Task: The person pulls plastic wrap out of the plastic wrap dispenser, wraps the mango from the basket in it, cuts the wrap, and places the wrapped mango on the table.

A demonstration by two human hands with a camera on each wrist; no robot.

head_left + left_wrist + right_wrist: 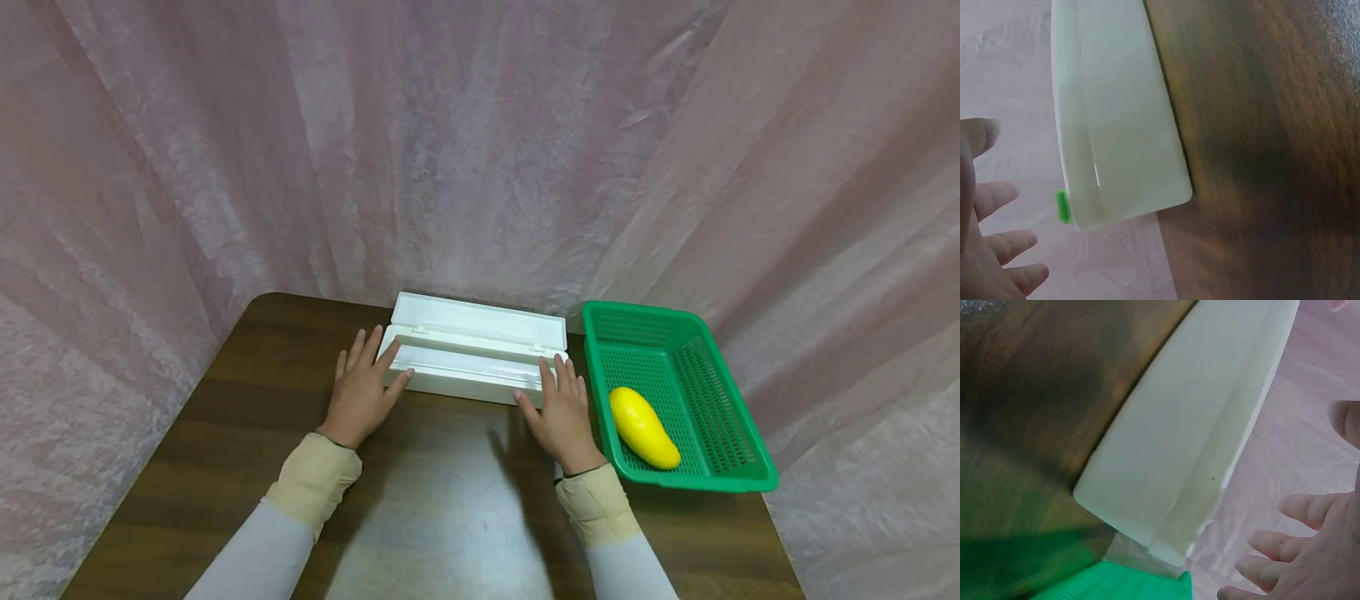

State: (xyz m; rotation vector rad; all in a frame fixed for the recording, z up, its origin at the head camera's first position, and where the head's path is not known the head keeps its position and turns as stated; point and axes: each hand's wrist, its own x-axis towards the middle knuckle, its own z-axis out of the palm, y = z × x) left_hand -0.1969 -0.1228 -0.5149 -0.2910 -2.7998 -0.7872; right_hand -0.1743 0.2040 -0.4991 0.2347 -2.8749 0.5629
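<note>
Head view gives me the count: two hands, one white box, one hinged lid, one green basket and one yellow fruit. The box (465, 389) stands near the far edge of the table (435, 508), its lid (480, 322) turned back behind it. The left hand (362, 392) is at the left end of the box and the right hand (564, 415) at its right end. Both grips I see as wide, with fingers spread apart; whether any fingertip touches the box, I cannot tell. The fruit (643, 429) lies in the basket (750, 429), to the right of the box.

The hands hide parts of both box ends from me. Inside is one pale, shiny strip (472, 365), and I cannot make out what it is. In the left wrist view, one small green piece (1064, 207) shows at the box end, its shape unclear to me. Both wrist views cut off the hand and the box, and the right one keeps only a part of the basket.
</note>
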